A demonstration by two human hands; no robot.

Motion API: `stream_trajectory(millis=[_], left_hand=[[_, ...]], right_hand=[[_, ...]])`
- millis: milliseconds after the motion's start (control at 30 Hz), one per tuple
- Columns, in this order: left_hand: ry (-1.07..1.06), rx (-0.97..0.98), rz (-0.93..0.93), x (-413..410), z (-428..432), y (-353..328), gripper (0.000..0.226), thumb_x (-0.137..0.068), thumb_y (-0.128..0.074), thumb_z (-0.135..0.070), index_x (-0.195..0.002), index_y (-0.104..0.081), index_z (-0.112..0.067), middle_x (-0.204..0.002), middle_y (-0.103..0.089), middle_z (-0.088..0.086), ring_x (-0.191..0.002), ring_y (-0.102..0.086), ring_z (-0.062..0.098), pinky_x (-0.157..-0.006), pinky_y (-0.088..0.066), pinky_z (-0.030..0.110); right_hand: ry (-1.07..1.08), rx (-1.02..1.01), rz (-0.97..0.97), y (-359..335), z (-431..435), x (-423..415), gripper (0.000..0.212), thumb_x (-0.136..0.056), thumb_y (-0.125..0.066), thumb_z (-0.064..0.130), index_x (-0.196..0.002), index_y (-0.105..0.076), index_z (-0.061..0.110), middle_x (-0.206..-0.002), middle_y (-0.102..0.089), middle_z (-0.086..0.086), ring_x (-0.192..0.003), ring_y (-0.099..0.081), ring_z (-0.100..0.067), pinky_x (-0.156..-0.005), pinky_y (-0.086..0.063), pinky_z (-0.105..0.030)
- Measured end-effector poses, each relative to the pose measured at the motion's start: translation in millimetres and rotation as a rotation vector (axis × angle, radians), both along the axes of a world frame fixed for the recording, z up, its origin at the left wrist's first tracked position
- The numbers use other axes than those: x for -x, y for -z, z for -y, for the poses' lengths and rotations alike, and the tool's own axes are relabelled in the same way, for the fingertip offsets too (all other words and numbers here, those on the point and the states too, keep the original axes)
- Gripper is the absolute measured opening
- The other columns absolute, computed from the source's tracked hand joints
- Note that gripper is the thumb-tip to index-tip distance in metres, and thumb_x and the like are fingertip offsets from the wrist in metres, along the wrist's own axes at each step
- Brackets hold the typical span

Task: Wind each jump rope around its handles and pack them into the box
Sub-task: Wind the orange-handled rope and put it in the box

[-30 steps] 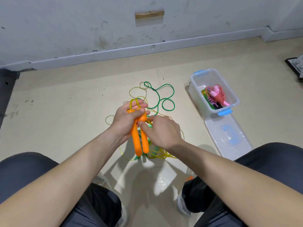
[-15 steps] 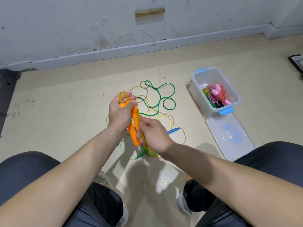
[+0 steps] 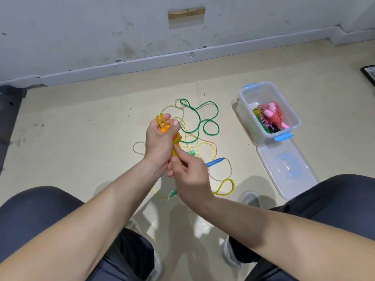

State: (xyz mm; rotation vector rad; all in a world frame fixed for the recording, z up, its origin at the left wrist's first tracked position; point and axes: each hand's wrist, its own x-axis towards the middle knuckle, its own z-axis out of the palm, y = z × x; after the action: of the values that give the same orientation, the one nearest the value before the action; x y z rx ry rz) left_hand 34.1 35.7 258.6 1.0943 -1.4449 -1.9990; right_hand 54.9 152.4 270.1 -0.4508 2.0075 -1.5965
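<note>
My left hand (image 3: 158,142) grips the two orange handles (image 3: 176,138) of a yellow jump rope, held upright above the floor, with yellow loops sticking out over its fingers. My right hand (image 3: 188,173) pinches the yellow rope against the lower part of the handles. The rest of the yellow rope (image 3: 223,187) trails on the floor below. A green rope (image 3: 203,118) and a beige rope with a blue handle (image 3: 215,162) lie tangled behind my hands. The clear box (image 3: 246,102) at the right holds wound ropes, one pink (image 3: 272,114).
The box's clear lid (image 3: 284,169) lies flat on the floor just in front of the box. My knees frame the bottom corners and my shoes (image 3: 248,199) sit below the hands. A wall with a baseboard (image 3: 182,57) runs across the back.
Both hands lifted the orange handles away from me and tilted them, so my left hand now covers most of them. My right hand slid down to the handles' lower end with the rope.
</note>
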Motion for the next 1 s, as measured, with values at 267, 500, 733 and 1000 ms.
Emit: stream_trajectory(millis=[267,500,733,1000], left_hand=[[-0.066,0.026,-0.025,4,11,-7,0.017,-0.096,-0.067,-0.025,-0.110,-0.056,-0.021,-0.098,-0.065,-0.003,-0.094,-0.068,0.017,-0.093,-0.053,0.048],[-0.030,-0.010,-0.022,6,1,-11,0.025,-0.095,-0.068,-0.030,-0.113,-0.054,-0.020,-0.102,-0.065,-0.002,-0.110,-0.067,0.026,-0.104,-0.050,0.053],[0.132,-0.150,-0.037,0,1,-17,0.023,-0.098,-0.066,-0.019,-0.114,-0.050,-0.015,-0.099,-0.061,0.012,-0.090,-0.063,0.028,-0.085,-0.057,0.048],[0.101,-0.124,-0.013,-1,-1,-20,0.043,-0.083,-0.073,0.009,-0.110,-0.053,-0.018,-0.100,-0.057,-0.001,-0.076,-0.066,0.022,-0.081,-0.062,0.048]], right_hand=[[0.098,0.047,0.231,-14,4,-13,0.015,-0.097,-0.051,0.018,-0.109,-0.055,0.025,-0.083,-0.074,0.001,-0.064,-0.069,-0.018,-0.069,-0.054,-0.038],[0.074,0.079,0.394,-18,4,-14,0.011,-0.102,-0.048,0.020,-0.108,-0.054,0.014,-0.063,-0.064,0.004,-0.052,-0.052,-0.012,-0.060,-0.044,-0.032],[-0.069,-0.121,-0.064,-7,1,-1,0.003,-0.099,-0.050,0.022,-0.097,-0.048,0.021,-0.059,-0.048,-0.002,-0.060,-0.046,-0.015,-0.061,-0.038,-0.039],[-0.215,-0.393,-0.357,-8,1,10,0.009,-0.102,-0.046,0.028,-0.108,-0.050,0.022,-0.089,-0.063,-0.005,-0.087,-0.055,-0.030,-0.065,-0.037,-0.038]])
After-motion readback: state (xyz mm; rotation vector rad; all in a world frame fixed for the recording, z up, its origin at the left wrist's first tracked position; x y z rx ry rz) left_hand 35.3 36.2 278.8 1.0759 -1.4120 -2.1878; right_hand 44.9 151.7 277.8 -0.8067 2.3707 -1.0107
